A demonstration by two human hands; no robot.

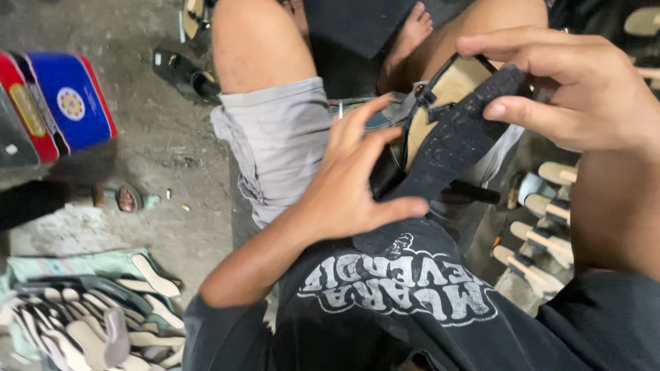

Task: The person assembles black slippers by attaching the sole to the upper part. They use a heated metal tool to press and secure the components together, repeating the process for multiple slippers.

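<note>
Concrete floor [172, 137] behind; black treaded sandal sole [454, 141], tan insole, possibly unfinished.

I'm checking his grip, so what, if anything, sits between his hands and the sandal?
Nothing visible. The left hand presses the sandal directly at its lower end, and the right hand pinches its upper end.

bare concrete floor [165, 137] open at left, sole pile [96, 316] blocking lower left
</note>
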